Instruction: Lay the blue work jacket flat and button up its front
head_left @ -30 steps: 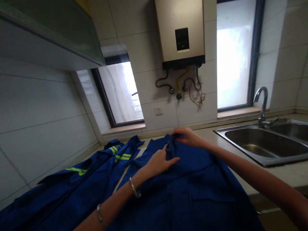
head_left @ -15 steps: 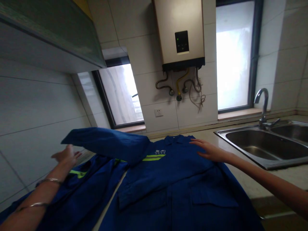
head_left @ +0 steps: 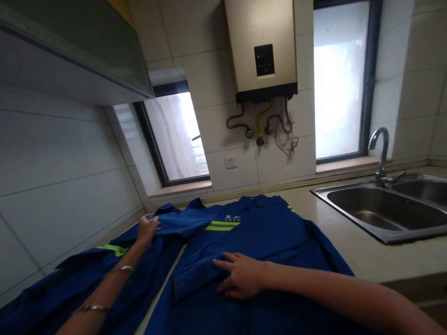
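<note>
Presently, the right hand [head_left: 242,275], which is nearest, has its fingers spread apart above or on the jacket [head_left: 265,237]; I cannot tell if it presses. The jacket lies on the counter [head_left: 330,221], under this hand and beyond it, and just left of the same hand is a cuff [head_left: 183,284]. The left hand [head_left: 148,229], farther and to the left, has curled fingers at the outstretched sleeve [head_left: 185,221]; whether they pinch the cloth, I cannot tell. To straighten this sleeve well, in my judgement, the right hand should keep the jacket steady, while the left draws the cloth outward gently, without twisting it. What could stand in the way is the second garment [head_left: 66,284], under and around the left hand, because its bumps may leave creases. Well apart from the right hand, to its right, is the sink [head_left: 412,232] with a tap [head_left: 383,160]; beyond both hands, on the wall [head_left: 202,74], are a socket [head_left: 230,163] and a heater [head_left: 261,25].
</note>
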Tool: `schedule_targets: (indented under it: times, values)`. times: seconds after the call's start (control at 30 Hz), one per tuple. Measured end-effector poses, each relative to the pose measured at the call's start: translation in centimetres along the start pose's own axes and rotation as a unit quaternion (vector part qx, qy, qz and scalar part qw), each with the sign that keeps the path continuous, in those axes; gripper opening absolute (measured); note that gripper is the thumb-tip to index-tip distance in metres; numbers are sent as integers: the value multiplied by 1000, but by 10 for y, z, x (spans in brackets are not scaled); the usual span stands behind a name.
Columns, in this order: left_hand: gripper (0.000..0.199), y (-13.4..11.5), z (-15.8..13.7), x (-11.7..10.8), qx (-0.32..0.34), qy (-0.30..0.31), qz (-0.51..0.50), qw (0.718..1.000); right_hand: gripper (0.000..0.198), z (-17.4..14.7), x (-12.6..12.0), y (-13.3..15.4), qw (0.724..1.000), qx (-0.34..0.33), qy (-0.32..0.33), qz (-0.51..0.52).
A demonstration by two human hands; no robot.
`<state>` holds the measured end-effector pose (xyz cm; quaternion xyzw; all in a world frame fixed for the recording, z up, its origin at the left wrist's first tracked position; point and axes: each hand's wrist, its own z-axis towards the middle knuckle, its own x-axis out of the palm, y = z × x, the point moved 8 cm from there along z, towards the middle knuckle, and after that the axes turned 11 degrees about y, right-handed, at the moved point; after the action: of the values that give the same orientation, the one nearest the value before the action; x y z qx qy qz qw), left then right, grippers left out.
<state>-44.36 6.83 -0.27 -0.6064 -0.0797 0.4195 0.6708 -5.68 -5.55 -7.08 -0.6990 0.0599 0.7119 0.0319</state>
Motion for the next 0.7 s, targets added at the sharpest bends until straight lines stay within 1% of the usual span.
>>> schedule_targets:
  times: [0.07,0.1,0.17,0.2,0.27,0.33,0.4,0.47,0.5,0.53,0.6,0.63,0.67,0.7]
  values:
    - [42,-7,-4,16,11,41,-12,999,33,15,14,-7,999,37,3,-17]
    - [43,-12,-8,23,16,58,-16,998,32,19,17,-12,999,48,0,-26]
    - [44,-20,-15,33,26,89,-22,995,30,17,11,-20,998,53,-20,-35]
    - [44,-24,-18,38,29,101,-22,994,29,13,2,-24,997,53,-39,-29]
    - [43,-31,-24,46,35,119,-16,992,30,-5,-23,-35,995,57,-85,-1]
    - [42,-35,-28,54,45,134,1,990,35,-35,-52,-53,986,81,-141,32]
    - [41,-39,-31,62,65,143,30,987,39,-80,-78,-82,968,130,-206,53]
    - [41,-41,-33,71,89,146,67,983,41,-143,-96,-124,938,200,-276,62]
    - [41,-42,-34,76,99,147,84,981,42,-181,-101,-148,917,244,-311,64]
    - [41,-43,-35,82,105,150,96,978,44,-222,-102,-173,891,292,-342,64]
    - [40,-43,-40,94,108,163,108,975,47,-310,-96,-221,829,397,-387,72]
    - [39,-44,-45,102,106,178,110,972,46,-349,-88,-240,808,443,-382,76]
    - [38,-44,-51,112,102,202,110,968,45,-386,-80,-254,780,493,-378,72]
    - [36,-45,-59,124,99,234,107,961,47,-420,-73,-263,748,541,-381,58]
